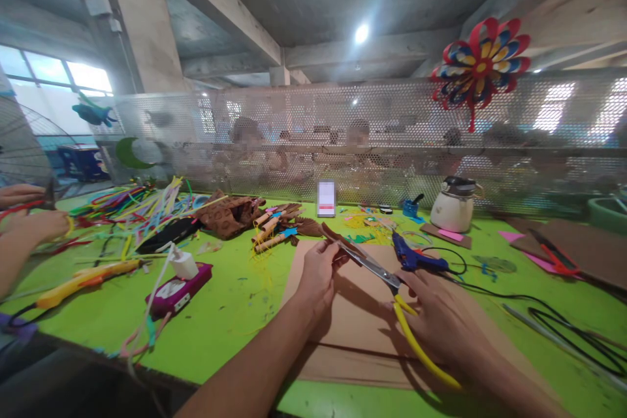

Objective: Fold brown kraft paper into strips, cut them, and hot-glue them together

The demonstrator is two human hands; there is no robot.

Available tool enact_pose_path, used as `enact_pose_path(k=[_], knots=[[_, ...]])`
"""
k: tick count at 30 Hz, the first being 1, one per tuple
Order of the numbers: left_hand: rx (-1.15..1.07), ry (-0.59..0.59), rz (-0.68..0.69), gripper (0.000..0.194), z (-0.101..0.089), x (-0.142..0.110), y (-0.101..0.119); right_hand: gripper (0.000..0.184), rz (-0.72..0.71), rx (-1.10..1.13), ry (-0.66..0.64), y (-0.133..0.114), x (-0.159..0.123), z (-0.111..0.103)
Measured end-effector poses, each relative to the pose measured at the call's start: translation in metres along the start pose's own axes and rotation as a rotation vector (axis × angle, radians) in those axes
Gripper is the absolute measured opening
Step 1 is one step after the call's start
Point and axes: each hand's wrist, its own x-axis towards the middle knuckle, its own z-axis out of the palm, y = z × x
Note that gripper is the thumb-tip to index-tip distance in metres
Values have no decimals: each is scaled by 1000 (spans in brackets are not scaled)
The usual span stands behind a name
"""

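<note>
My left hand [318, 271] pinches a small brown strip of material [337, 240] over a brown cardboard sheet [353, 333]. My right hand [441, 313] grips yellow-handled scissors [382, 274], with its fingers through the loops. The scissor blades point up and left and meet the brown strip beside my left fingers. A blue glue gun [414, 258] lies just beyond the scissors on the cardboard.
The green table [235, 313] holds a magenta power bank [179, 290] with a white plug, coloured strips [132, 209], brown rolled pieces [274, 225], a phone [326, 198] and a white pot [453, 206]. Another person's hands [24, 222] work at the left. A perforated mesh screen [392, 137] stands behind.
</note>
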Motion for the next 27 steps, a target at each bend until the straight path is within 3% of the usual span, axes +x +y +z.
enact_pose_path(k=[27], knots=[[28, 64, -25, 9, -2, 1, 5, 34, -31, -83, -51, -8, -1, -15]])
